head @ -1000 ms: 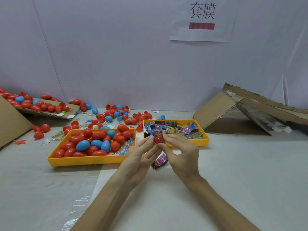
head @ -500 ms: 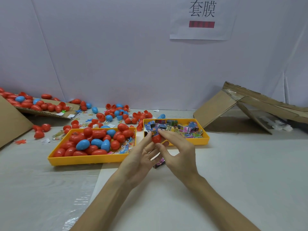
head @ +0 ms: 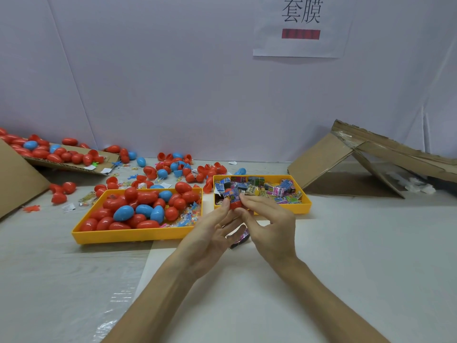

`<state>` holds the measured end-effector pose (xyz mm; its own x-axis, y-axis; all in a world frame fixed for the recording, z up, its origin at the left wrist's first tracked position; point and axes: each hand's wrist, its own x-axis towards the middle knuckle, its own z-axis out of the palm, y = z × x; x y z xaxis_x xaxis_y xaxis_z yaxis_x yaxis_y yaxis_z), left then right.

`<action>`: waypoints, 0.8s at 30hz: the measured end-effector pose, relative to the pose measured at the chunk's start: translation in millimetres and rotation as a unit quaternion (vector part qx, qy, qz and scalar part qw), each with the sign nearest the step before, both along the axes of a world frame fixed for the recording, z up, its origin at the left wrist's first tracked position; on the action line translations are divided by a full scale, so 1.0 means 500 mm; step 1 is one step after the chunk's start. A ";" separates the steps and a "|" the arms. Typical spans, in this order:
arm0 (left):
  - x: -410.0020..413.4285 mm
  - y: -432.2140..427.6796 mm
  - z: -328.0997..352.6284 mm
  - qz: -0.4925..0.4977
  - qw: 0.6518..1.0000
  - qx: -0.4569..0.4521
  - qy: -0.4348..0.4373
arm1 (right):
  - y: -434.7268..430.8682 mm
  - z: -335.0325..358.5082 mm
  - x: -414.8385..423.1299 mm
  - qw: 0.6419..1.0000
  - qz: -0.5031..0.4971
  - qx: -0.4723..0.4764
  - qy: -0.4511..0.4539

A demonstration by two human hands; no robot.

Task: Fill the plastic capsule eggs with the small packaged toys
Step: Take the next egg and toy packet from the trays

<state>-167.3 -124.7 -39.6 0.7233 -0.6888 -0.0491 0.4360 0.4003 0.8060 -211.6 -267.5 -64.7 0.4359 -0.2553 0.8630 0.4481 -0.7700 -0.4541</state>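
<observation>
The packaged toy (head: 231, 194) now sits deeper in the red capsule half (head: 236, 206) than a second ago. The left hand (head: 212, 233) pinches the half and the right hand (head: 270, 226) pinches the toy, before the toy tray (head: 300, 208). Closing judged outstanding.

Both trays are yellow-orange. The left tray (head: 123, 237) holds glossy red eggs (head: 146, 198) with a few sky-blue eggs (head: 123, 212) among them. The right tray (head: 305, 201) holds small packets (head: 274, 191) printed in blue, pink, green, yellow and black. Between the left hand (head: 210, 233) and the right hand (head: 272, 226) is a red egg half (head: 235, 204) with a blue printed packet (head: 228, 194). Under the hands lies a black-and-pink packet (head: 241, 237). The loose eggs (head: 173, 167) behind are red and blue. The worktop (head: 358, 256) is pale grey-white and the wall (head: 173, 82) plain white. The white sign (head: 300, 49) bears black characters above a red bar (head: 301, 34). The cardboard (head: 321, 159) is brown.
</observation>
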 end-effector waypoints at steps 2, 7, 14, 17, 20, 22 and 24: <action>0.000 -0.001 -0.001 -0.005 1.000 0.001 -0.003 | -0.002 0.003 -0.002 1.000 0.011 0.007 0.007; 0.003 0.003 0.003 -0.002 1.000 0.003 -0.013 | 0.003 0.009 -0.006 0.999 0.032 -0.008 0.022; 0.013 0.004 0.000 0.006 1.000 0.015 -0.004 | -0.003 0.005 -0.003 0.998 -0.005 -0.058 -0.002; 0.018 0.005 0.000 0.034 0.999 0.001 -0.007 | -0.001 0.003 -0.002 0.995 -0.003 -0.104 -0.007; 0.020 0.007 -0.003 0.035 0.999 -0.004 -0.030 | 0.004 0.003 0.000 0.992 0.019 -0.123 0.003; 0.021 0.008 -0.003 0.036 0.999 -0.010 -0.027 | 0.006 0.005 0.001 0.994 0.032 -0.099 0.016; 0.023 0.010 -0.001 0.034 0.999 -0.019 -0.005 | 0.002 0.007 0.000 0.996 0.038 -0.069 0.031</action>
